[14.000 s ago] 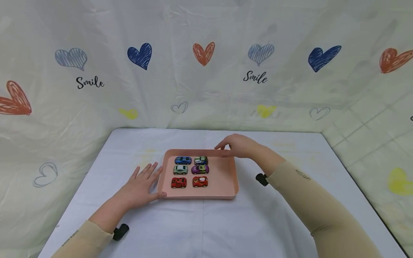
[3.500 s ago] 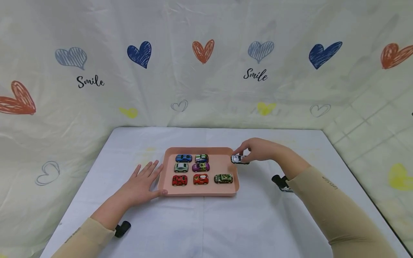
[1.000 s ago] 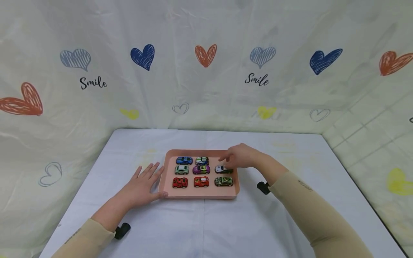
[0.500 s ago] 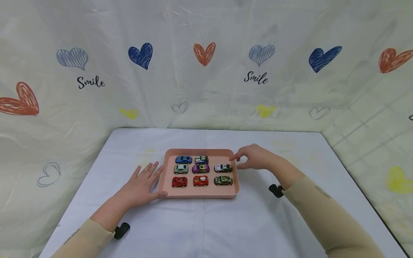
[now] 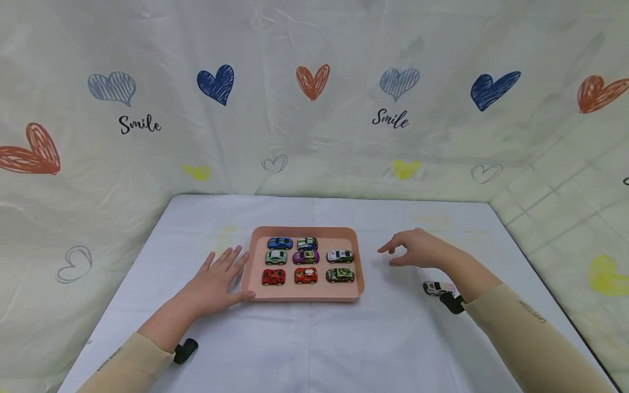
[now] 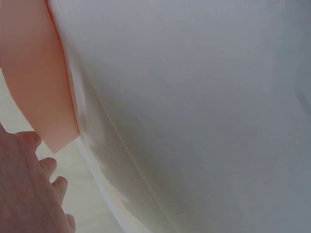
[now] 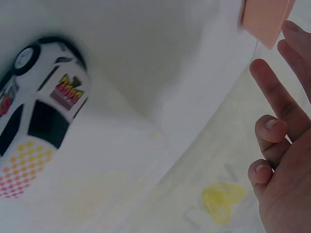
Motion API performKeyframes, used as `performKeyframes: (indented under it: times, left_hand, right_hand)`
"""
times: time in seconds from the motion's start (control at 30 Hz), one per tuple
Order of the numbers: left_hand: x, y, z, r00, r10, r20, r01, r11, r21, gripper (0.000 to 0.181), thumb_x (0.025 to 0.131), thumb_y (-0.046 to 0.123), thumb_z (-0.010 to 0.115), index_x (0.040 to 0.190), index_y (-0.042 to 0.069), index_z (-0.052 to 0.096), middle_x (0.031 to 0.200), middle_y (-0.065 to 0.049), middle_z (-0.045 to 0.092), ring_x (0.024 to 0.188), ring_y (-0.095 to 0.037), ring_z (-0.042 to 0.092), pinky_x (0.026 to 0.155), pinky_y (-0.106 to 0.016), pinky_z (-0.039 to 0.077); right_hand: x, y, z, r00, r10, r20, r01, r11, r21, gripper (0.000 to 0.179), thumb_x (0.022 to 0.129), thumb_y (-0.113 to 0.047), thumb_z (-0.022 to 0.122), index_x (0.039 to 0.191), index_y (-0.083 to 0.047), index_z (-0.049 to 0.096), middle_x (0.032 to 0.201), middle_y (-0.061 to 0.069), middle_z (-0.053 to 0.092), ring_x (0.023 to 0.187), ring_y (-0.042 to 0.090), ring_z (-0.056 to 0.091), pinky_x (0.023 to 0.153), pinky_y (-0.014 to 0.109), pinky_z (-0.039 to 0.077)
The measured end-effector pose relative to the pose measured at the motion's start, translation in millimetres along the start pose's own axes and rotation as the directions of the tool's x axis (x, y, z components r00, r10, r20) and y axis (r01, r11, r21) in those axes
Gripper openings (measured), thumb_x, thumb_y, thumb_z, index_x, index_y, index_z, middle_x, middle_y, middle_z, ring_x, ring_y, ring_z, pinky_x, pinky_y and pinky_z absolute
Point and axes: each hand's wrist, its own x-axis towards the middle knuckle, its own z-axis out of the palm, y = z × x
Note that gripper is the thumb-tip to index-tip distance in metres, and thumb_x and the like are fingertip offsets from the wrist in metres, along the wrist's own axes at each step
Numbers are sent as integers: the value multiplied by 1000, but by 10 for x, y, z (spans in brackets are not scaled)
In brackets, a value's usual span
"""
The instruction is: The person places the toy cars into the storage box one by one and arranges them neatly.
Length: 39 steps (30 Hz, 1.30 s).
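My left hand [image 5: 213, 286] lies with fingers spread at the left edge of a pink tray [image 5: 339, 295], the thumb at its front left corner. Inside the tray are several toy cars: a blue one [image 5: 279, 243], a purple one [image 5: 306, 257], a red one [image 5: 273, 277], a white one [image 5: 339, 256] and a camouflage-green one [image 5: 340, 275] among them. Right of the tray, my right hand [image 5: 422, 250] hovers over the table with fingers loosely bent and nothing in them. A white toy car with coloured checks [image 7: 43, 111] is on the table below the right wrist.
A white cloth covers the table [image 5: 304, 349]. Behind it hangs a pale curtain [image 5: 344, 142] printed with hearts. Black wrist cameras sit on both forearms; the right one [image 5: 451, 302] partly overlaps the checked white car in the head view.
Since the earlier frames, the camouflage-green car and a white car have come into the tray's right side. My right hand has released the white car and moved right; the left hand stays put.
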Motion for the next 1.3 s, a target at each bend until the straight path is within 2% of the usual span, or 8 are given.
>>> performKeyframes:
  times: [0.13, 0.33, 0.47, 0.63, 0.83, 1.0, 1.3]
  left_hand:
    - [6, -29, 21, 1000, 5, -11, -5, 1000, 0, 103, 83, 75, 57, 159, 14, 24, 164, -12, 19, 150, -36, 15, 119, -60, 5]
    - [40, -107, 111, 1000, 1, -16, 0, 1000, 8, 106, 81, 82, 49, 159, 15, 24, 165, -11, 18, 151, -35, 13, 120, -58, 2]
    - [26, -67, 70, 1000, 4, -17, -4, 1000, 2, 105, 82, 80, 51, 159, 15, 23, 165, -11, 18, 150, -36, 14, 120, -59, 3]
    - [23, -11, 13, 1000, 2, -13, -2, 1000, 3, 103, 83, 75, 57, 159, 15, 23, 164, -11, 19, 150, -36, 15, 119, -59, 5]
    - [7, 28, -45, 1000, -5, -1, 5, 1000, 12, 101, 83, 73, 59, 159, 15, 24, 164, -12, 20, 150, -36, 16, 119, -60, 6]
    - [1, 24, -50, 1000, -1, -4, 1, 1000, 3, 103, 82, 76, 56, 158, 14, 25, 164, -12, 21, 150, -37, 17, 119, -60, 7]
    - [33, -45, 64, 1000, -6, -15, 7, 1000, 22, 106, 81, 81, 52, 159, 16, 23, 164, -11, 19, 150, -35, 15, 120, -59, 6]
  right_hand:
    - [-119, 101, 22, 1000, 19, -1, -18, 999, 28, 35, 88, -26, 76, 122, -22, 73, 105, -1, 67, 97, 24, 61, 76, 34, 51]
    - [-290, 244, 89, 999, 50, -2, -50, 998, 45, 32, 86, -27, 77, 119, -25, 74, 103, -6, 67, 103, 24, 61, 85, 41, 52]
    - [-409, 325, 133, 996, 88, 21, -89, 994, 62, 32, 86, -29, 77, 118, -26, 74, 107, -6, 67, 108, 26, 60, 88, 45, 52]
    - [-543, 437, 195, 987, 152, 51, -155, 985, 74, 31, 85, -29, 78, 116, -29, 75, 111, -5, 66, 112, 29, 59, 86, 43, 52]
    - [-671, 521, 219, 980, 189, 56, -193, 978, 74, 31, 83, -30, 79, 114, -28, 75, 109, -4, 66, 109, 30, 59, 84, 44, 52]
    - [-762, 572, 223, 975, 210, 69, -215, 973, 88, 35, 83, -31, 80, 116, -25, 74, 107, -4, 65, 106, 28, 59, 77, 39, 50]
    - [-840, 632, 260, 975, 210, 78, -219, 967, 128, 33, 82, -23, 81, 114, -22, 75, 105, -4, 65, 101, 25, 57, 76, 39, 49]
